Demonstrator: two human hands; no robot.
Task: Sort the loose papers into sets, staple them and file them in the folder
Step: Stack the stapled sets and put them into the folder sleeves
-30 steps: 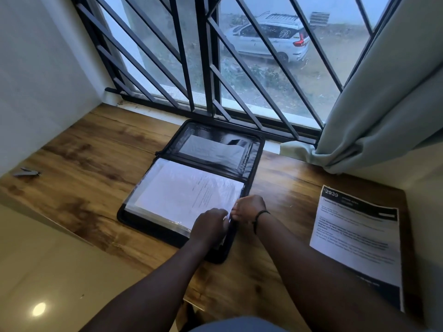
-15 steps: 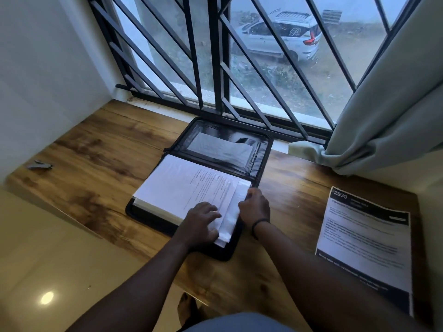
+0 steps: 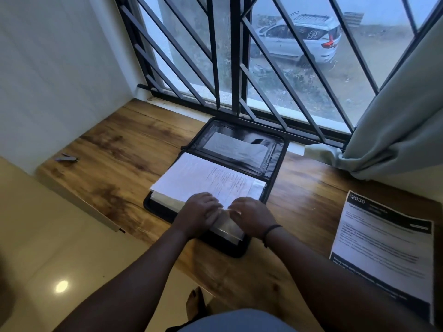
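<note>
Both hands lie flat, fingers straight: left hand and right hand press the papers into the open folder on the desk.

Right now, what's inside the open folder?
The folder holds a stack of papers in its near half, both hands resting on it: left hand, right hand. Another sheet sits in the lid pocket. Lower pages are covered.
</note>
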